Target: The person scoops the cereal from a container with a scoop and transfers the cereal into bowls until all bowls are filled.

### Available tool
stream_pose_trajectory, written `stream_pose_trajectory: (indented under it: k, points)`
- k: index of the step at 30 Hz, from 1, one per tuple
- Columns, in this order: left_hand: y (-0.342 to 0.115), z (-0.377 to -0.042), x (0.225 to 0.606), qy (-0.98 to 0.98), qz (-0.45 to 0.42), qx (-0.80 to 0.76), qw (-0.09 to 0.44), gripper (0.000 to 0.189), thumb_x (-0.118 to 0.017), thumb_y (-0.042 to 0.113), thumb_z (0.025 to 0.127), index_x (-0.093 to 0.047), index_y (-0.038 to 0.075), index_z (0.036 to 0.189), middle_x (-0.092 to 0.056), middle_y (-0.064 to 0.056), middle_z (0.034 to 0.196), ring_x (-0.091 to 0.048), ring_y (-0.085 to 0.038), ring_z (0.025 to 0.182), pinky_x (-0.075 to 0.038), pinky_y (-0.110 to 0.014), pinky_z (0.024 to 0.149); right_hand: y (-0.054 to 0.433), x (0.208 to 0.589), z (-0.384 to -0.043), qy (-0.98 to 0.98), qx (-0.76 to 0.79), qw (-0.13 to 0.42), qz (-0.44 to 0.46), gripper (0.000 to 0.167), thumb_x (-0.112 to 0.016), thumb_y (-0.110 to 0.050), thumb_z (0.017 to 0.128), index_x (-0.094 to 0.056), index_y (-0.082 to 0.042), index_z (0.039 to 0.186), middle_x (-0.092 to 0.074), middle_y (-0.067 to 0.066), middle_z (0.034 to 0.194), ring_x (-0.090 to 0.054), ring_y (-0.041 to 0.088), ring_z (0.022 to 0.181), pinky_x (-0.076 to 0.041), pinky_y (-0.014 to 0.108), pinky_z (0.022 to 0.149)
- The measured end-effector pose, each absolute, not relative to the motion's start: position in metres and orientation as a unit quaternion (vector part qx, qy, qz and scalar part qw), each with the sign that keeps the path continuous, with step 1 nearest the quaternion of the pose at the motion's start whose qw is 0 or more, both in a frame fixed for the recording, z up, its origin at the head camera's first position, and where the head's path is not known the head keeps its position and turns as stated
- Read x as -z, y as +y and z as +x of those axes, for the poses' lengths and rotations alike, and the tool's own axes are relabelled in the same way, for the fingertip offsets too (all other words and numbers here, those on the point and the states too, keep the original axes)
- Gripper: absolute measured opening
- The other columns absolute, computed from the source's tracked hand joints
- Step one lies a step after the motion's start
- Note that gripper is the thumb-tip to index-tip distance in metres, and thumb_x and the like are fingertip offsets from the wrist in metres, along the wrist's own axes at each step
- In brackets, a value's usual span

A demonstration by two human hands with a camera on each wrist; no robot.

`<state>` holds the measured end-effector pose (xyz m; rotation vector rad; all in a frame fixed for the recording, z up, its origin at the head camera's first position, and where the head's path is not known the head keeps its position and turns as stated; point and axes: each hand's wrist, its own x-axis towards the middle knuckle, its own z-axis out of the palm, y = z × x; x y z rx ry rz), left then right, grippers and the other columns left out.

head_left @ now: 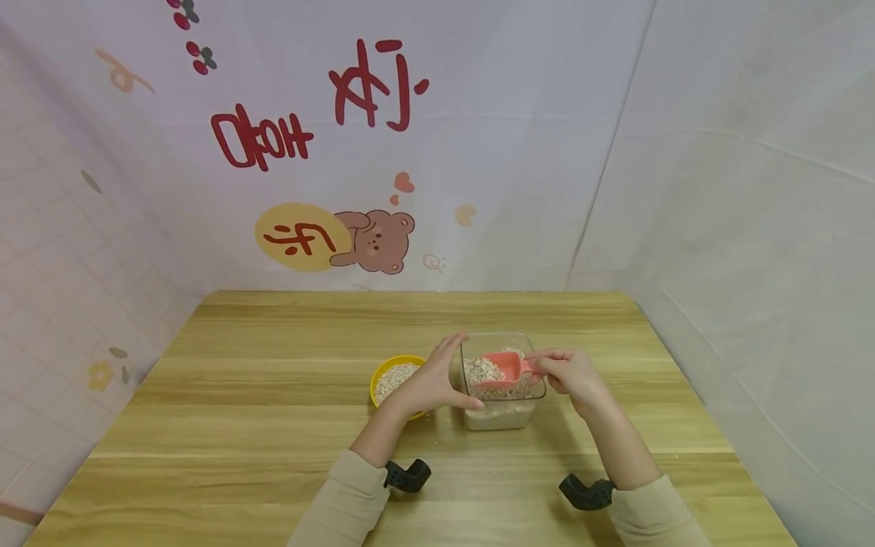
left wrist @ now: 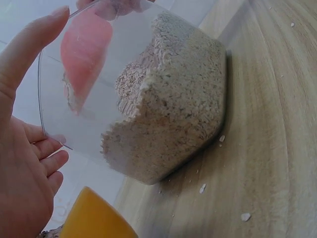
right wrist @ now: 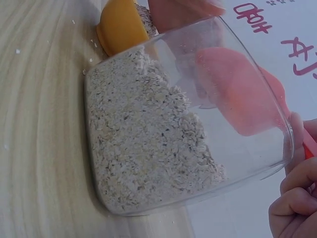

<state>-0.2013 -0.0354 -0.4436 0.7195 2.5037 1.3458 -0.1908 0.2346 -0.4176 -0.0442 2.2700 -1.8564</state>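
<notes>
A clear square container (head_left: 497,420) of oat flakes stands on the table. My left hand (head_left: 428,386) holds it from the left, thumb at the near rim and fingers at the far corner. In the left wrist view, those fingertips (left wrist: 55,163) bend at the rim. My right hand (head_left: 573,374) grips the handle of a pink scoop (head_left: 509,366), which carries a heap of oats inside the container's upper part. The scoop (right wrist: 237,94) shows through the clear wall above the oats. Beside my left hand is a yellow bowl (head_left: 374,382) with oats in it, partly hidden by that hand.
The wooden table (head_left: 273,425) has a few stray flakes (left wrist: 202,188) near the container. A printed white cloth (head_left: 506,152) hangs behind it, with more white cloth at both sides. Each wrist carries a black mount (head_left: 409,477).
</notes>
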Motion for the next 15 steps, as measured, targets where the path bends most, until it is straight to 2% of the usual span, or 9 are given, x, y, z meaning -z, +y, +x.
stream_pose_trajectory:
  k: [15]
  points:
    - [-0.050, -0.197, 0.433, 0.859, 0.268, -0.429, 0.080, 0.121, -0.086, 0.051, 0.063, -0.009, 0.029, 0.155, -0.006, 0.000, 0.159, -0.006, -0.023, 0.144, -0.020, -0.057, 0.108, 0.233, 0.403, -0.187, 0.734, 0.672, 0.094, -0.016, 0.025, -0.063, -0.012, 0.092, -0.068, 0.008, 0.107, -0.066, 0.003, 0.063, -0.023, 0.007, 0.037, -0.019, 0.023, 0.042]
